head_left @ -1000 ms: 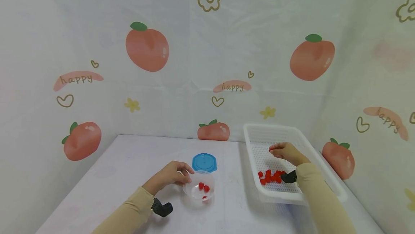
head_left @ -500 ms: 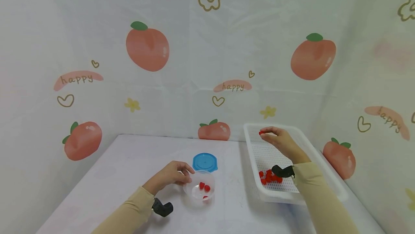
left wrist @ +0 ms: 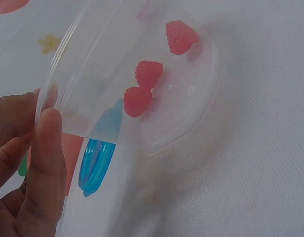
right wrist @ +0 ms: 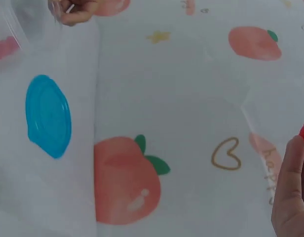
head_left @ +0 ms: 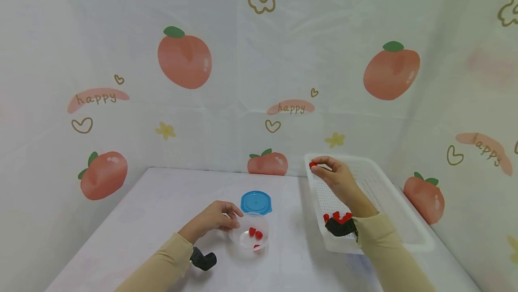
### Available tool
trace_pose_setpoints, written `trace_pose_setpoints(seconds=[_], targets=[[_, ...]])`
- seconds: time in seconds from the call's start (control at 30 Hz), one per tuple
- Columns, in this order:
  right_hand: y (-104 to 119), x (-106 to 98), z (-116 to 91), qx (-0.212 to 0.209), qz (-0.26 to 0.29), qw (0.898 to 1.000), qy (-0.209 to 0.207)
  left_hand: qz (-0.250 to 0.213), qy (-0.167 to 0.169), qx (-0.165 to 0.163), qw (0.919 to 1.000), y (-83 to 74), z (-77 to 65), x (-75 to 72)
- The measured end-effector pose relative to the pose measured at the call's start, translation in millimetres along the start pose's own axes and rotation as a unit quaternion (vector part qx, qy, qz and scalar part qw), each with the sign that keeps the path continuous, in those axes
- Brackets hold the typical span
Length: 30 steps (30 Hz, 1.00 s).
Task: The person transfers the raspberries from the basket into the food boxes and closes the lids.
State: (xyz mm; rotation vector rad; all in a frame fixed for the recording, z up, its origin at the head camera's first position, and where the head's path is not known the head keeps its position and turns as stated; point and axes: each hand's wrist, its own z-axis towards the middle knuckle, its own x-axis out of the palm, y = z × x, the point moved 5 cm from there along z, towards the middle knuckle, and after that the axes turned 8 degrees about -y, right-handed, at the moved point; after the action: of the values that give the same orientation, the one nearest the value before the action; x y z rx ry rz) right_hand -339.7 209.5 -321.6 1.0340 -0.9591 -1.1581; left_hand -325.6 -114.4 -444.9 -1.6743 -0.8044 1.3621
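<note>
My left hand [head_left: 215, 218] pinches the rim of a clear plastic tub [head_left: 244, 239] on the table, thumb and fingers on either side of its wall in the left wrist view. Inside the tub lie three raspberries, one of them [left wrist: 181, 37] apart from the other two [left wrist: 138, 101]. Above the far left rim of a white basket [head_left: 317, 202], my right hand [head_left: 337, 179] pinches a single raspberry [head_left: 313, 165] between thumb and fingertips. Several more raspberries [head_left: 337, 215] lie in the basket's near left corner, partly covered by the wrist camera.
A blue lid [head_left: 256, 202] lies flat on the table [head_left: 194, 184], just behind the tub. Between tub and basket runs a strip of tabletop. A printed cloth [head_left: 226, 81] hangs behind the table and along both sides.
Holding the raspberry, my right hand has risen from the middle of the basket and moved left to its far left rim. My left hand and the tub stay in place.
</note>
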Motion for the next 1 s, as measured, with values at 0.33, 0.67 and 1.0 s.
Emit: trace_pose_setpoints(seconds=[0.33, 0.67, 1.0], targets=[[-13, 39, -22, 0.002, 0.021, 1.0, 0.006, 0.0, -0.004, 0.0, 1.0, 0.3, 0.1, 0.6], [-35, 74, -43, 0.028, -0.026, 0.999, 0.003, -0.002, -0.001, 0.0, 1.0, -0.7, 0.4, 1.0], [-71, 99, -56, 0.048, -0.057, 0.997, 0.025, -0.004, 0.006, 0.004, 1.0, -1.0, 2.7, 2.2]])
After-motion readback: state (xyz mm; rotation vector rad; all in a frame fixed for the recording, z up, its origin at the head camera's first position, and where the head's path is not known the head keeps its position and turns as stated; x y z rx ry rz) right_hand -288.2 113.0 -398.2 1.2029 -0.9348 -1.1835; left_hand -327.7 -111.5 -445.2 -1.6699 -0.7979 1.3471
